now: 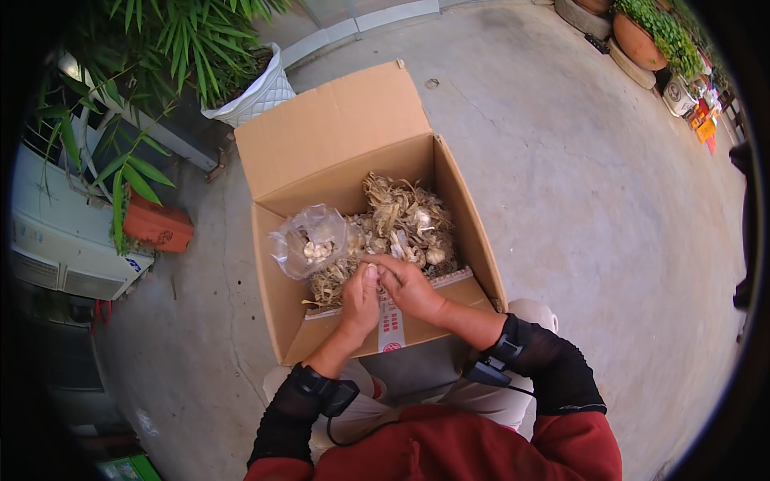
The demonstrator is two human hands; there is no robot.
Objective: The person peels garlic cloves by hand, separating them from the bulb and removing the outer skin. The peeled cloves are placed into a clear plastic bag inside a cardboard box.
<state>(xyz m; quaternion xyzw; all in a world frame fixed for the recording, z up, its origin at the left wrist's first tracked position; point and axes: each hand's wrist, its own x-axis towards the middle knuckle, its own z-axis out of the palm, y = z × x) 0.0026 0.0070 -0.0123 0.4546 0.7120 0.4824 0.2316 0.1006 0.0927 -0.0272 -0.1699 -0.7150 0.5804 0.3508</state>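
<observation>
My left hand (pixel 361 300) and my right hand (pixel 415 290) meet at the fingertips over the near side of an open cardboard box (pixel 469 222). Between them they pinch a small garlic piece (pixel 380 287), mostly hidden by the fingers. Dried garlic bulbs with stalks (pixel 391 207) are heaped inside the box, beyond my hands. On the left of the heap rests a clear plastic bag (pixel 289 240), its mouth spread wide. Several pale garlic cloves (pixel 317 250) lie in it.
The box's far flap (pixel 337 120) stands raised; its near flap (pixel 445 312) bears printed tape. Behind the box is a leafy plant in a white pot (pixel 264 90). A terracotta planter (pixel 162 225) stands left on the concrete floor (pixel 577 240). More potted plants (pixel 640 39) line the far right.
</observation>
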